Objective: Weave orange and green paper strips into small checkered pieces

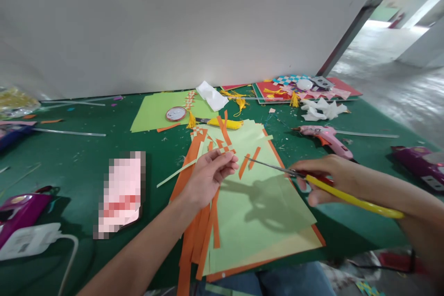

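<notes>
My left hand pinches a small woven piece of orange and pale green paper strips above the paper stack. In my right hand is a pair of scissors with yellow handles; its blades point left toward the woven piece, apart from it. Beneath both hands lie pale green paper sheets over orange ones. Long orange paper strips run along the left side of the stack. Two short orange strips rest between my left fingers and the scissor tips.
Behind the stack lie a yellow utility knife, a tape roll and a light green sheet. A pink glue gun is at right. A pixelated phone-like object and a white plug adapter are at left. A wall rises behind.
</notes>
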The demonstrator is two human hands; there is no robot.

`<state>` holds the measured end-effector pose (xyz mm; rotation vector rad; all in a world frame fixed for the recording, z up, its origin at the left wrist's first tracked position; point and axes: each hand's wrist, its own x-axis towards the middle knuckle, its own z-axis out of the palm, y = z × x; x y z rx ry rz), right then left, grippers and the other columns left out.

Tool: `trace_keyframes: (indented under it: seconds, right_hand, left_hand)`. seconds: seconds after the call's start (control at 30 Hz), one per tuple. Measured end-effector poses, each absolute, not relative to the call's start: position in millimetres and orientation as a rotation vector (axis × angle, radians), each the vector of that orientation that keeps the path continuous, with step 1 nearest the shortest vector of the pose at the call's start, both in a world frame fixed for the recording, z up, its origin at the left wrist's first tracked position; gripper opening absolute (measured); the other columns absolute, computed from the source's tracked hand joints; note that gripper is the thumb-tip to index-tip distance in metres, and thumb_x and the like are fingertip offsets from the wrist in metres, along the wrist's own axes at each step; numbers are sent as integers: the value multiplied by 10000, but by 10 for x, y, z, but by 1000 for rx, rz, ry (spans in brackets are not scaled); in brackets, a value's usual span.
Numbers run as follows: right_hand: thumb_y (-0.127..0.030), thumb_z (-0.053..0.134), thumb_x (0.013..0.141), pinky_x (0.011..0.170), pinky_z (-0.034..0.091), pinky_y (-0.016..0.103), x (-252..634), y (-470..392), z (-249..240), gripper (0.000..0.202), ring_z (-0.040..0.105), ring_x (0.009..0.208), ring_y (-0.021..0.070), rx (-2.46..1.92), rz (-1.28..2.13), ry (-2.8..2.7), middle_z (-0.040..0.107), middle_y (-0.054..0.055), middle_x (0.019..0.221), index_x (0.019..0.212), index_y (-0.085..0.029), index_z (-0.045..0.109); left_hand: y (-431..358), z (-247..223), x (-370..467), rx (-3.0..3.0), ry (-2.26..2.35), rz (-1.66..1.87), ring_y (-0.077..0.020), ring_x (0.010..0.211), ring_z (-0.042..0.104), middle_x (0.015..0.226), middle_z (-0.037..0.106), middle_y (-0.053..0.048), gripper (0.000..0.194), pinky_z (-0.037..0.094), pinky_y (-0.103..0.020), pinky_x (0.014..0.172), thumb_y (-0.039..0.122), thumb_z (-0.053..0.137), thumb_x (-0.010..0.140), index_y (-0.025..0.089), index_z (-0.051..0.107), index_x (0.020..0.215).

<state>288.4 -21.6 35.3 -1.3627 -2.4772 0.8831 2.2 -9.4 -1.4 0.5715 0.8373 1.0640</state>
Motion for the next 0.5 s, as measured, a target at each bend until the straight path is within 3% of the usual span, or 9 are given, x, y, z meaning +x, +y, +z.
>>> trace_keyframes:
  seconds: [0.1, 0.33, 0.5]
  right_hand:
    - [-522, 635, 796, 488, 335, 240, 2742, -129, 331, 378, 477, 551, 133, -1337, 1011, -2551, 614, 21, 682, 965, -185, 667]
    - [-536, 641, 787, 490, 304, 223, 2482, -25, 325, 368, 451, 530, 111, -1243, 1002, -2475, 574, -18, 631, 852, -174, 630]
    - [-567, 612, 799, 495, 286, 227, 2425, -13, 317, 410, 453, 544, 108, -1228, 1008, -2453, 590, -16, 658, 904, -172, 641]
  left_hand:
    - [-94, -18, 14, 571, 808, 1060, -49, 576, 622, 684, 690, 6, 118, 505, -117, 541, 180, 769, 716, 125, 663, 720]
    - [-95, 9, 32, 598, 845, 1077, -55, 547, 611, 654, 672, 0, 166, 496, -123, 518, 188, 798, 667, 117, 651, 695]
    - [-102, 28, 41, 607, 890, 1093, -65, 549, 614, 643, 672, -2, 170, 502, -141, 534, 199, 798, 664, 122, 649, 694]
